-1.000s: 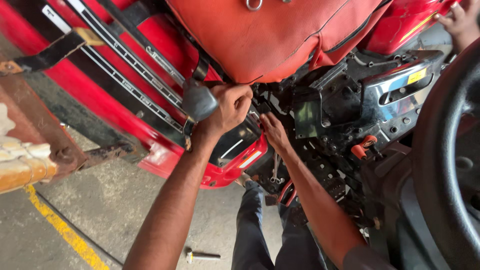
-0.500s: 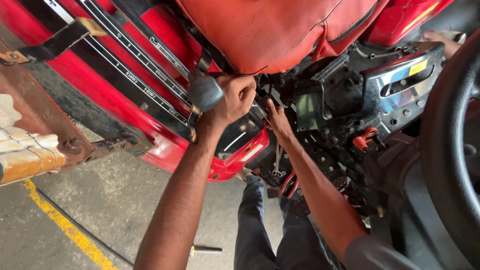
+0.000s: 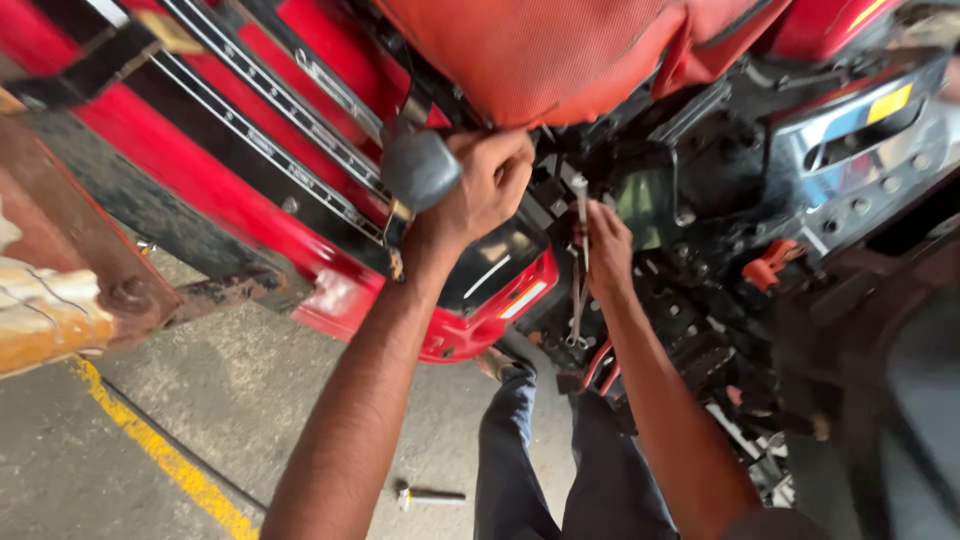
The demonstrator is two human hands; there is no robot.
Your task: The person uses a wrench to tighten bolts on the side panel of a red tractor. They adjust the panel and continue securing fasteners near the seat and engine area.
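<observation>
Under the red seat point(image 3: 560, 50), the left hand point(image 3: 485, 190) is curling tight around a dark part of the machine, right beside a round grey knob point(image 3: 420, 170). Next to it, the right hand point(image 3: 607, 250) is closing around a long silver wrench point(image 3: 579, 262) that is standing almost upright against the black engine parts point(image 3: 720, 200). Down on the grey floor point(image 3: 250, 400), a small tool point(image 3: 428, 494) is lying near the yellow line point(image 3: 160, 450).

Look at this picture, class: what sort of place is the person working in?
Probably a vehicle repair workshop. A red machine body with exposed dark mechanical parts fills the view, the right hand holds a metal spanner, and a loose tool lies on a concrete floor with a yellow line.
</observation>
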